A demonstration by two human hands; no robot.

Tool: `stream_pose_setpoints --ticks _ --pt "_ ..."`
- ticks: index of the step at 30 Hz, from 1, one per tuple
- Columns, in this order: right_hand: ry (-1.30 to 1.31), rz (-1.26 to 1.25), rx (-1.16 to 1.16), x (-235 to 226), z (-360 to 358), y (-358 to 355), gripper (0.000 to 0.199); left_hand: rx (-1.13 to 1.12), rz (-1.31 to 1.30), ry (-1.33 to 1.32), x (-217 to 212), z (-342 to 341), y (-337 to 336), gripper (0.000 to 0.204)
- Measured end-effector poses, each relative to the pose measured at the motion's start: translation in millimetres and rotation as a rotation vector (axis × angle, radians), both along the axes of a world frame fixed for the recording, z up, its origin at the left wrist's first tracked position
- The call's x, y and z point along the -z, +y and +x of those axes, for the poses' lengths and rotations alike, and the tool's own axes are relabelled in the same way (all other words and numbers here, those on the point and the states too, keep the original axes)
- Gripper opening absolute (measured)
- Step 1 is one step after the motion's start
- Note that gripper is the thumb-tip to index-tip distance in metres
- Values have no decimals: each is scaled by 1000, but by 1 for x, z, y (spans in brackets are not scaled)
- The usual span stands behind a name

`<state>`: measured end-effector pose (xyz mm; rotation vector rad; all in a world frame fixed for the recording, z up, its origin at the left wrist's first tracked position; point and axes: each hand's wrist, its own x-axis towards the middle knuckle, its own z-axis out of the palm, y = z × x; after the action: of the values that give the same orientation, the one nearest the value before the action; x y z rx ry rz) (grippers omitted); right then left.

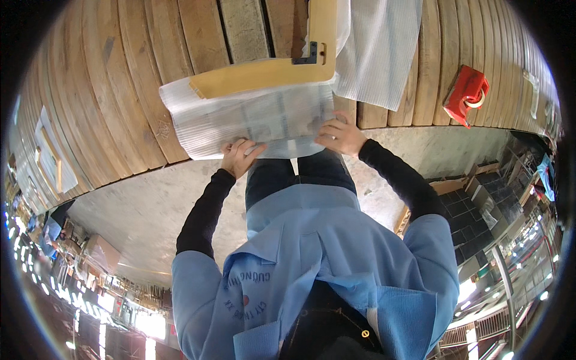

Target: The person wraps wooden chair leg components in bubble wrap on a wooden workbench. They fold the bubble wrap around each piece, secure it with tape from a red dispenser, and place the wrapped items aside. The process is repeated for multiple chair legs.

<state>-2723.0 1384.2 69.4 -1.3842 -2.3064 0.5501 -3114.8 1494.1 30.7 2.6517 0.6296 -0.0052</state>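
A translucent white foam sheet [252, 120] with fine ribs hangs over the table's near edge in front of me. My left hand [240, 157] grips its near edge, with the fingers curled over the top. At the sheet's right end, my right hand [341, 135] pinches the same edge; its thumb is partly hidden. On the sheet's far side lies a yellowish wooden frame [261, 76], two of its bars meeting in a corner. A black metal bracket [306, 54] sits at the inside of that corner. The rest of the frame runs out of the picture.
Another foam strip [378, 54] lies right of the frame. A red tape dispenser [465, 96] with a roll stands on the slatted wooden table [138, 84] farther right. At far left, a small wooden frame [51, 159] rests on a white sheet. Dark tiles [465, 219] stand behind me, right.
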Motion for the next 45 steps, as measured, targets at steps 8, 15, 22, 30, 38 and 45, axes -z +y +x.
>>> stream_pose_setpoints --ticks 8,15,22,30,38,45 --pt "396 -227 792 -92 58 153 17 -263 -14 -303 -114 62 205 30" --pt "-17 285 362 -92 -79 175 67 -186 -284 288 -89 150 366 40" --pt "-269 -236 314 -20 -67 208 71 -640 398 -610 -77 150 280 40" --pt "-150 -228 230 -24 -61 214 69 -1655 -1467 -1225 -66 162 81 49" --pt "533 -439 110 -87 -29 225 88 -1224 -852 -1207 -146 179 130 59" --pt "858 -1316 118 -75 -19 284 95 -850 -481 -799 -171 177 104 68"
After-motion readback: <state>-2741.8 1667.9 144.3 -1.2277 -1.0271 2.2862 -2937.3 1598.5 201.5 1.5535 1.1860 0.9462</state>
